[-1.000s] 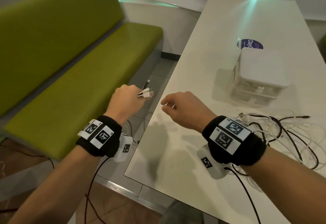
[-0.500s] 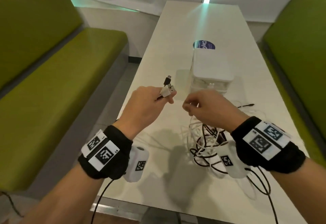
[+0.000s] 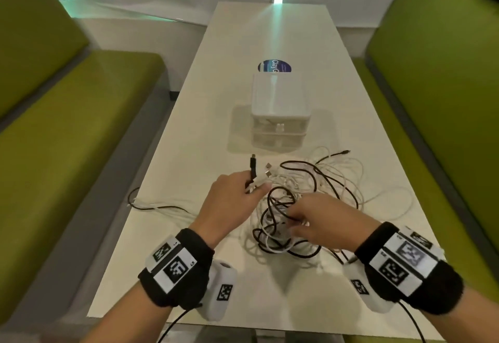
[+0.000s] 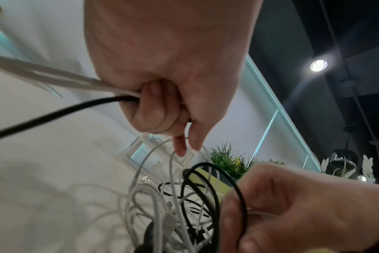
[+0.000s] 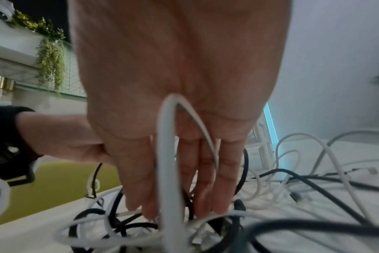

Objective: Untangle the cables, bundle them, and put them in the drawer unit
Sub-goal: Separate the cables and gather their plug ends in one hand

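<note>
The left hand (image 3: 229, 207) has its grip clamped on a bunch of cable ends: the left wrist view shows its fingers (image 4: 149, 116) curled round a black cable (image 4: 54, 113) and white cables (image 4: 43, 73) together, and from the head camera the black USB plug (image 3: 253, 166) and a white USB plug (image 3: 267, 170) stick out past the knuckles, pointing away from the person toward the drawer unit (image 3: 280, 110). The right hand (image 3: 321, 224) lies just to the right of it and a little nearer the person, its fingers (image 5: 206, 179) extended straight down into the cable tangle (image 3: 297, 207), with a white loop (image 5: 169, 154) draped over them; the grip is spread rather than closed, and whether a fingertip pinches a strand underneath I cannot tell. The tangle sits on the white tabletop (image 3: 216, 116), spreading right and forward from the right hand, with a few strands (image 3: 156, 206) trailing toward the tabletop's left edge. The held ends run roughly front to back, while the knotted mass lies to their right and below, so I judge the next move turns on the left hand drawing its ends away from the heap as the right, being the nearer one, holds the loops down or lifts them clear. The unit stands beyond the tangle, its drawers looking closed, so bundling and stowing appear not yet begun.
</note>
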A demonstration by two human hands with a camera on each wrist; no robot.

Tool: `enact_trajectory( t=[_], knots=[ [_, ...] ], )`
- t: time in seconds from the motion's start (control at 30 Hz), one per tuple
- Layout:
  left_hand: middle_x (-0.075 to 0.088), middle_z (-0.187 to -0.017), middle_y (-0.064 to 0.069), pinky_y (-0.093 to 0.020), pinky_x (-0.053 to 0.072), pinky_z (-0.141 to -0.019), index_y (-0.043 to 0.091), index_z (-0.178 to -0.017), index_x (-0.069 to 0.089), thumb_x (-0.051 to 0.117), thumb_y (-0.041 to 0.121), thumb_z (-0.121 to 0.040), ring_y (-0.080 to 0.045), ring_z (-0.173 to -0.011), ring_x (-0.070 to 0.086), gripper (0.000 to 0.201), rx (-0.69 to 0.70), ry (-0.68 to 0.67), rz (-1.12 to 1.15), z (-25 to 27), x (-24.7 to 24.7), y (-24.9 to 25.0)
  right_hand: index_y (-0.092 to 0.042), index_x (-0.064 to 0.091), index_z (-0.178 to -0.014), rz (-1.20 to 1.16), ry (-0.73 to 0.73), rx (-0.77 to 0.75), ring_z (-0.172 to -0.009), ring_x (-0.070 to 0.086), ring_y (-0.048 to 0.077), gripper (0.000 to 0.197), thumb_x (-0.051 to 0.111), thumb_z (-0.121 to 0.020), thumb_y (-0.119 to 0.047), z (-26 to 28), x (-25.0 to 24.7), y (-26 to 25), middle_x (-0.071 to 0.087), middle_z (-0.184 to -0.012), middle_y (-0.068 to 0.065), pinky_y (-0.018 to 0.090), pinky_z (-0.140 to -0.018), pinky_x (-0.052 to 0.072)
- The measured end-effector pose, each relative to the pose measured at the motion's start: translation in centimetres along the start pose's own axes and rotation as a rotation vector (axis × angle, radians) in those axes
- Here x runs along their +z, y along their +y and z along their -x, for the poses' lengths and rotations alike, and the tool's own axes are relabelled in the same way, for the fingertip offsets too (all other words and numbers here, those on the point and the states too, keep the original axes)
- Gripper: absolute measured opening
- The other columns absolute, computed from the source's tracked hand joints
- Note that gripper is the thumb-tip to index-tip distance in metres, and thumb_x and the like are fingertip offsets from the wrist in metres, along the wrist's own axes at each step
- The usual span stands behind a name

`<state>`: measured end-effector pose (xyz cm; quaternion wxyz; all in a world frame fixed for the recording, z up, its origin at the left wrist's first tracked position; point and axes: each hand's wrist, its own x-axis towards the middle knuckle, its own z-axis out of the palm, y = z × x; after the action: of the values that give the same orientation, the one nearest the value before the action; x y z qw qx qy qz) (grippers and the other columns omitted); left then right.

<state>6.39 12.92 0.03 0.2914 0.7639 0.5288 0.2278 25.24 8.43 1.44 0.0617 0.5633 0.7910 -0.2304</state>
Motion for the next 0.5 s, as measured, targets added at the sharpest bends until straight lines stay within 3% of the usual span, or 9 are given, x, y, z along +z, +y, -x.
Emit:
enact_trajectory(
  t=[0.13,0.23,0.3,0.37,0.43,0.5],
  knots=[
    [0.046,-0.054,0.006,-0.022,0.024,-0.048,0.026,-0.061,0.045,0.06,0.051,-0.087,-0.016,-0.056,0.045,0.039,-0.026,-0.043,-0.126,-0.8,0.7,0.0,-0.026,0.064,-0.078,-0.145,-0.033,0.003,-0.075,0.061,0.013,0.015,0.055,-0.089,-0.032,0.2,0.2,0.3,0.069,-0.079,-0.005,0.035,-0.073,0.052],
    [0.039,-0.051,0.006,-0.02,0.021,-0.045,0.025,-0.055,0.036,0.06,0.042,-0.088,-0.015,-0.053,0.04,0.045,-0.049,-0.093,-0.175,-0.6,1.6,-0.4,-0.029,0.071,-0.091,-0.286,0.014,0.042,-0.079,0.063,0.003,0.025,0.05,-0.087,-0.017,0.3,0.1,0.6,0.071,-0.088,-0.011,0.024,-0.075,0.051],
    [0.04,-0.051,0.006,-0.02,0.022,-0.045,0.024,-0.055,0.037,0.06,0.04,-0.087,-0.015,-0.053,0.041,0.043,-0.064,-0.118,-0.185,-0.5,2.0,-0.6,-0.027,0.07,-0.089,-0.421,0.105,0.08,-0.073,0.062,0.0,0.029,0.047,-0.086,-0.01,0.3,0.4,0.6,0.072,-0.088,-0.009,0.022,-0.07,0.05],
    [0.043,-0.053,0.006,-0.019,0.023,-0.046,0.023,-0.061,0.044,0.061,0.039,-0.085,-0.019,-0.058,0.044,0.034,-0.064,-0.123,-0.175,-0.5,2.1,-0.8,-0.026,0.062,-0.083,-0.558,0.266,0.148,-0.062,0.06,0.005,0.026,0.046,-0.086,-0.007,0.2,1.0,0.6,0.069,-0.078,-0.004,0.027,-0.06,0.049],
    [0.047,-0.055,0.007,-0.019,0.026,-0.047,0.025,-0.069,0.053,0.063,0.039,-0.082,-0.016,-0.06,0.047,0.022,-0.059,-0.115,-0.158,-0.4,2.1,-0.9,-0.028,0.053,-0.081,-0.595,0.404,0.219,-0.065,0.064,0.016,0.02,0.045,-0.087,-0.011,-0.2,1.7,0.6,0.064,-0.074,-0.001,0.039,-0.061,0.054],
    [0.047,-0.053,0.008,-0.017,0.024,-0.045,0.024,-0.071,0.056,0.065,0.038,-0.08,-0.014,-0.056,0.046,0.019,-0.05,-0.118,-0.177,-0.4,1.9,-0.8,-0.029,0.05,-0.085,-0.573,0.434,0.256,-0.065,0.066,0.018,0.012,0.046,-0.09,-0.019,-0.5,2.1,0.4,0.063,-0.076,-0.001,0.042,-0.06,0.055]
  ],
)
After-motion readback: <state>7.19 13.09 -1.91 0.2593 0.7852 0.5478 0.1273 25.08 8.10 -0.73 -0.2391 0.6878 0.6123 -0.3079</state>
